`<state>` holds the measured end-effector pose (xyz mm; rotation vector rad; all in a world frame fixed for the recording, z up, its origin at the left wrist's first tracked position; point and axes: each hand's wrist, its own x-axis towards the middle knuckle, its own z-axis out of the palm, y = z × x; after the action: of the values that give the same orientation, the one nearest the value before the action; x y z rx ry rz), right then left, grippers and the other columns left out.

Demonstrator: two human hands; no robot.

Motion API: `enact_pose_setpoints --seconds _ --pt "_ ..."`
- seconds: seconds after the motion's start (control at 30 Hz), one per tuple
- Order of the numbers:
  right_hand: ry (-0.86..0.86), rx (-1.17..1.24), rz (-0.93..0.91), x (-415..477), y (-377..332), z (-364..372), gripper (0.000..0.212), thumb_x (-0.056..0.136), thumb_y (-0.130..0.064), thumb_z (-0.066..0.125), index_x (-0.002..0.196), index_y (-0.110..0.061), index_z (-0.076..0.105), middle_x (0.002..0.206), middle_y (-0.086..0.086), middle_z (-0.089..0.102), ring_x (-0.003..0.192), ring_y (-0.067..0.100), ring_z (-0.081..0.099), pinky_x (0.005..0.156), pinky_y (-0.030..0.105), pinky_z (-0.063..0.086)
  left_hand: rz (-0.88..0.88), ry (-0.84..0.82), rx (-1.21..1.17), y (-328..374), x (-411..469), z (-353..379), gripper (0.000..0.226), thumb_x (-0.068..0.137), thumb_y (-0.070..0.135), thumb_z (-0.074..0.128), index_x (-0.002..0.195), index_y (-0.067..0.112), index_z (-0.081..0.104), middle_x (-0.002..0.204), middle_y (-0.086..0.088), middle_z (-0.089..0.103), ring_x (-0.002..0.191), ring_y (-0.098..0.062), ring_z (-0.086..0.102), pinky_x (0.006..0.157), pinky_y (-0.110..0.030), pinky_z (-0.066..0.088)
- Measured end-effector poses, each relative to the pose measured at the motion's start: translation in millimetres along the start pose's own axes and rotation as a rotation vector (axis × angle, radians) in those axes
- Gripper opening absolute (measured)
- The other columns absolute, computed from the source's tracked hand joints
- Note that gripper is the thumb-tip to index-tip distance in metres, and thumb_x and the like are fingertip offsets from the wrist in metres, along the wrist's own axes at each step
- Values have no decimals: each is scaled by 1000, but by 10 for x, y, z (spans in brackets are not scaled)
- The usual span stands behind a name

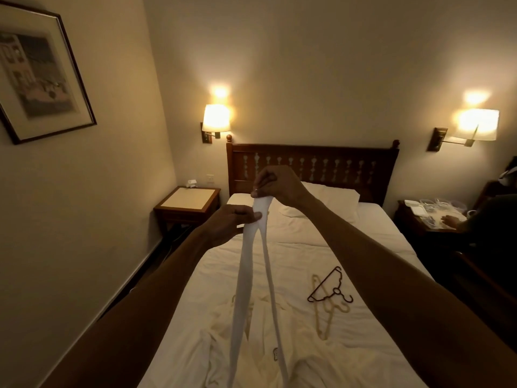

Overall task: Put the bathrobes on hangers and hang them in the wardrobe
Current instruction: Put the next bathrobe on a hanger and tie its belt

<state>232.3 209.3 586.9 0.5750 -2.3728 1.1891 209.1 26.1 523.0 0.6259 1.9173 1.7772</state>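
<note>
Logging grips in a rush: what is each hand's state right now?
Left hand: closed, pinching the long white cloth belt.
Right hand: closed, pinching the same belt at its top fold.

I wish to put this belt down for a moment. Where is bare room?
Bare: the sheet between the pillow and the dark hanger, and the left nightstand top. Crowded: the near end, with that hanger, a pale hanger and the rumpled bathrobe; the right nightstand holds containers.

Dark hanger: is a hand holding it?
No: the dark hanger lies on the bed, while the left hand and right hand grip the belt.
</note>
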Motion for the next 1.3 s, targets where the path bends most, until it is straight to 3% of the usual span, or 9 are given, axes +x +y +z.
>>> enact_pose_setpoints --seconds 0.13,0.27,0.4,0.57,0.7,0.83,1.03,1.17,1.3 --pt "-61 326 360 -79 177 -55 9 95 -13 60 102 -8 64 99 8 66 90 19 64 70 22 56 24 46 -40 -48 52 -38 25 95 19 62 110 0 65 119 -17 61 115 -35 59 92 -39 55" --pt "-289 351 689 -205 383 21 18 99 -19 54 103 -5 65 100 10 68 90 20 65 76 28 54 46 48 -96 -19 67 -37 16 96 16 60 112 19 62 116 -7 63 107 -24 63 80 -31 57" --pt "-334 297 604 -217 530 110 15 96 -14 58 105 -4 65 101 12 68 94 24 65 87 34 53 68 25 -149 -58 164 -94 29 95 11 61 120 25 59 115 -4 67 110 -25 64 89 -39 56" --pt "-238 456 683 -147 581 169 25 95 -30 59 97 -7 66 99 9 68 91 21 64 80 30 52 67 46 -89 -90 303 -133 25 95 11 61 118 20 58 111 -4 67 101 -20 68 78 -29 57" --pt "-227 465 625 -118 680 140 21 95 -23 60 108 -7 66 101 5 69 94 19 66 80 29 54 63 68 -63 -126 414 -168 19 95 10 60 112 19 58 108 -4 65 99 -20 67 75 -26 57" --pt "-194 379 565 -64 745 134 18 95 -8 58 108 -1 68 95 7 68 87 18 65 76 24 56 21 45 -107 -147 516 -187 34 95 18 62 128 19 54 116 -6 65 102 -22 68 79 -30 58" --pt "48 344 608 0 907 133 21 94 3 53 111 12 63 96 17 62 85 23 61 66 20 58 -161 82 -134 -301 641 -140 40 99 27 56 138 26 43 125 -4 60 114 -28 60 93 -46 50" --pt "59 350 633 -89 1004 168 20 100 -4 46 112 5 60 106 15 59 100 28 59 81 29 54 -230 198 -47 -364 762 -100 38 102 25 52 137 13 47 115 -4 62 106 -26 62 90 -45 50" --pt "-62 587 697 -183 1051 240 21 102 -16 45 113 0 53 117 18 59 112 35 60 97 43 51 -268 253 62 -337 870 -42 39 101 26 54 134 6 50 111 -8 63 98 -25 64 86 -41 55"
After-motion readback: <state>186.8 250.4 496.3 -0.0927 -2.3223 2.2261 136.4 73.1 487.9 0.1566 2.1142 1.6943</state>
